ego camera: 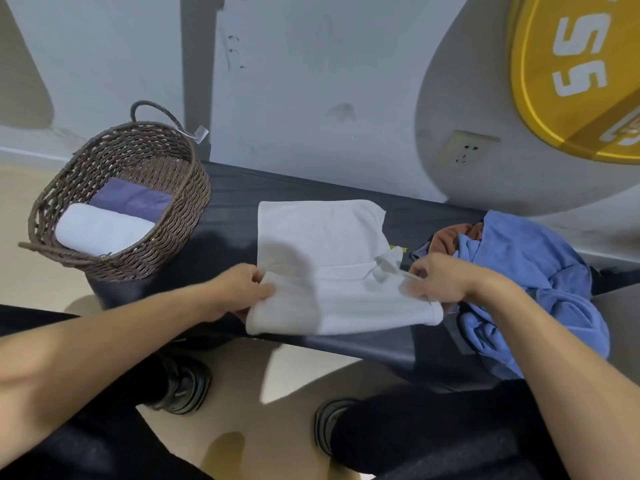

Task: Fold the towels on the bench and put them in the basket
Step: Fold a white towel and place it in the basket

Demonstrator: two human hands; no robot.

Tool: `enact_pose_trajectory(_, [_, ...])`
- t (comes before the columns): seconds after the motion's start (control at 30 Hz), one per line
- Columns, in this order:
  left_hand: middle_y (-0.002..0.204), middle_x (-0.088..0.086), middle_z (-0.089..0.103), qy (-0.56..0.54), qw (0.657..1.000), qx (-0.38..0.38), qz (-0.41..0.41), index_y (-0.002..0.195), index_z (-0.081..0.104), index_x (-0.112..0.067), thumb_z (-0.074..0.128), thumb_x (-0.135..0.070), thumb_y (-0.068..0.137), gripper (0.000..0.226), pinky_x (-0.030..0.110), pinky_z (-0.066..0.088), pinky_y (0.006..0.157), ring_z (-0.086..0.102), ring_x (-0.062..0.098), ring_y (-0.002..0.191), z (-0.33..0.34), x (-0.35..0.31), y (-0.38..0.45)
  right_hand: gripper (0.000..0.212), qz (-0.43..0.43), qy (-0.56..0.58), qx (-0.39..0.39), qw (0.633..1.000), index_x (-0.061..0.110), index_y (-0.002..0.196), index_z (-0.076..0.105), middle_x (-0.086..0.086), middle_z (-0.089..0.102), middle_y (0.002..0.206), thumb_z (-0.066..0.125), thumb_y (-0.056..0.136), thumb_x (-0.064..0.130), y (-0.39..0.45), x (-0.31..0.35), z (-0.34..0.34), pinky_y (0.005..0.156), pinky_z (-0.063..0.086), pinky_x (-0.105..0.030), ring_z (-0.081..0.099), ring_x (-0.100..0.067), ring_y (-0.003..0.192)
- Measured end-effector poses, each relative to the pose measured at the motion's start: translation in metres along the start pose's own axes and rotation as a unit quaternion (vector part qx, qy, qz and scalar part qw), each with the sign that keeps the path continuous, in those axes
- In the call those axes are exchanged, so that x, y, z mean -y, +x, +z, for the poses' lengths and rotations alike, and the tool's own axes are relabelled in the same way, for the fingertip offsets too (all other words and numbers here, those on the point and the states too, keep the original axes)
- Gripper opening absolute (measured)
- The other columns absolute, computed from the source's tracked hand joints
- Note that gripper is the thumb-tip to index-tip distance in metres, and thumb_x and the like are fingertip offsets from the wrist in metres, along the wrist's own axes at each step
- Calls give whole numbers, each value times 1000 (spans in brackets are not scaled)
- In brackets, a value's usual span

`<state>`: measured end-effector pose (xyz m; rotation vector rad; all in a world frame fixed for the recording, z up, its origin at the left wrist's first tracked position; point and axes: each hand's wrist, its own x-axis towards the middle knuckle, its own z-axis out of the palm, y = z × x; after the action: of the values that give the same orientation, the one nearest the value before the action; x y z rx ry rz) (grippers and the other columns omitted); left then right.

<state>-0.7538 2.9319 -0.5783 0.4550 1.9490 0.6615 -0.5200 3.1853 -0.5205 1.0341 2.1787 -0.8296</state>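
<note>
A white towel (322, 251) lies partly folded across the middle of the dark bench (235, 192). My left hand (239, 289) pinches its near left edge, and my right hand (440, 278) grips its near right corner. At the bench's left end stands a brown wicker basket (187, 202) holding a folded white towel (100, 230) and a folded purple towel (135, 199). On the right lies a crumpled blue towel (526, 271) with a brown towel (446, 240) partly hidden under it.
A grey wall with a socket (464, 150) runs right behind the bench. A yellow round sign (575, 74) hangs at the upper right. My legs and black shoes (183, 386) are on the beige floor in front of the bench.
</note>
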Motion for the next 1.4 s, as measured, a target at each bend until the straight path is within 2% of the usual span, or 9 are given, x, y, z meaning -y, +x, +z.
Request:
enact_pose_trajectory(0.1, [89,6,73,-64,998,-15,-16,93,63,-13,63,-22,95,9,41,62,62,73,23,77,23,14,-6,14,99,17,84,991,3,91,64,-13,71,83,55,95,14,4,5,11,48,54,-26,67,-21,56])
enact_pose_trajectory(0.2, [92,5,75,-68,998,-14,5,94,65,-18,63,-25,95,8,45,62,69,73,25,81,29,18,-6,24,113,-128,-10,985,0,90,51,-13,67,88,57,92,23,13,17,11,57,49,-29,63,-26,68])
enact_pose_trajectory(0.33, [87,9,76,-82,996,12,-16,93,67,-11,64,-29,95,18,41,62,62,75,24,73,25,17,-8,17,-83,-66,-207,973,11,103,61,-4,64,102,59,89,21,21,50,19,77,51,-35,61,-26,91])
enact_pose_trajectory(0.53, [86,13,74,-63,997,7,-32,88,69,-4,69,-9,88,5,41,63,65,74,28,74,23,23,-10,14,-269,-15,-132,954,13,102,62,-6,62,99,59,91,20,38,110,74,83,48,-38,56,-25,92])
enact_pose_trajectory(0.7, [71,9,58,-105,991,9,-78,71,48,-3,62,-2,88,21,32,54,64,62,27,61,20,24,-5,14,-185,-62,-29,980,17,94,55,-5,65,93,66,87,24,71,151,84,85,53,-40,61,-27,89])
enact_pose_trajectory(0.83, [85,12,69,-122,989,58,-62,87,61,5,62,-6,88,12,32,57,69,67,27,65,14,30,-9,12,-177,-89,33,980,26,83,53,3,62,84,61,91,27,85,167,55,77,50,-33,58,-19,76])
enact_pose_trajectory(1.1, [55,9,55,-26,998,49,-5,58,46,-9,66,-21,82,33,22,42,51,49,22,49,11,45,-16,10,-164,23,-146,975,20,87,57,7,61,77,65,89,26,138,191,1,60,40,-19,56,-9,68])
enact_pose_trajectory(1.27, [59,11,47,-4,999,30,14,61,48,-6,64,-14,82,28,29,39,57,48,22,56,6,51,-18,16,-117,123,-89,982,16,96,51,0,60,70,65,88,13,154,195,35,44,39,-8,54,1,41])
enact_pose_trajectory(1.4, [65,9,37,59,997,33,26,62,41,-8,63,-14,84,31,29,31,59,38,20,62,-6,46,-20,34,-96,75,-86,989,14,110,51,5,59,87,71,84,23,160,198,30,68,43,-17,60,-10,77])
